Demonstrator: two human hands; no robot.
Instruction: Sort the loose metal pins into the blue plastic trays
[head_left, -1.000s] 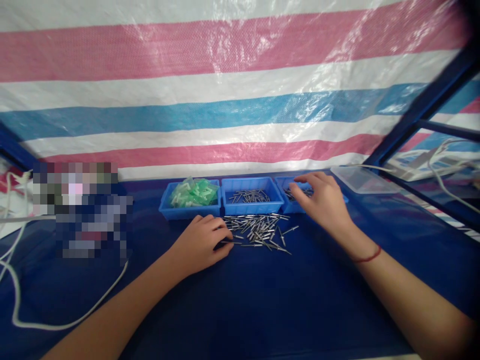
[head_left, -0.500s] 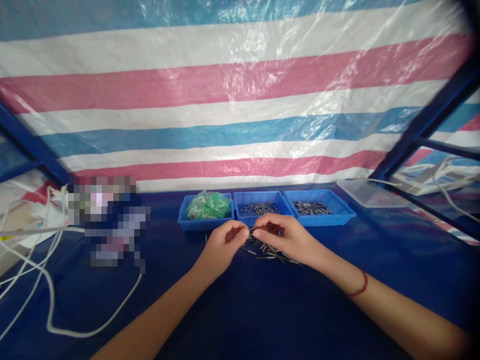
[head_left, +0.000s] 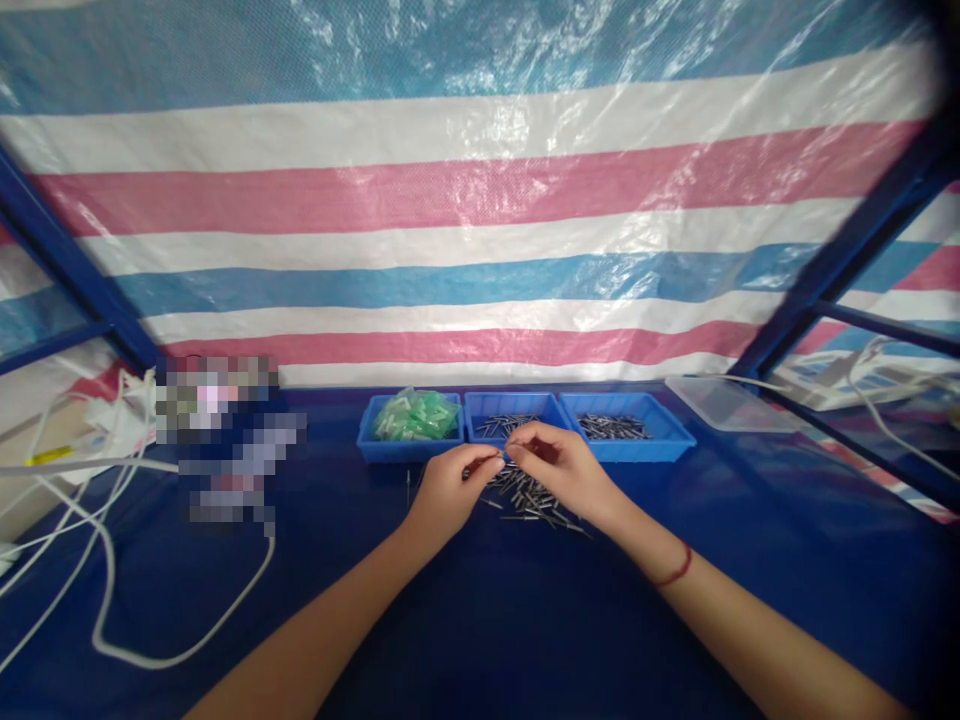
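Observation:
My left hand (head_left: 450, 490) and my right hand (head_left: 559, 468) meet fingertip to fingertip just above a loose pile of small metal pins (head_left: 529, 495) on the blue table. Each hand is closed in a pinch on a thin metal pin, and the two pieces touch between the fingertips. Behind the hands stand three blue trays in a row: the left tray (head_left: 367, 448) holds green plastic pieces (head_left: 416, 415), the middle tray (head_left: 517, 402) holds metal pins, and the right tray (head_left: 667, 445) holds darker metal pins (head_left: 611, 428).
A clear plastic lid or box (head_left: 716, 402) lies right of the trays. White cables (head_left: 105, 560) loop over the table's left side beside a blurred-out object (head_left: 225, 440). A striped tarpaulin (head_left: 480, 230) closes the back; blue frame bars (head_left: 832, 270) rise at the right.
My right hand came back from the right tray and my left hand rose from the pile; both now meet in a pinch over the pins. The view has tilted upward.

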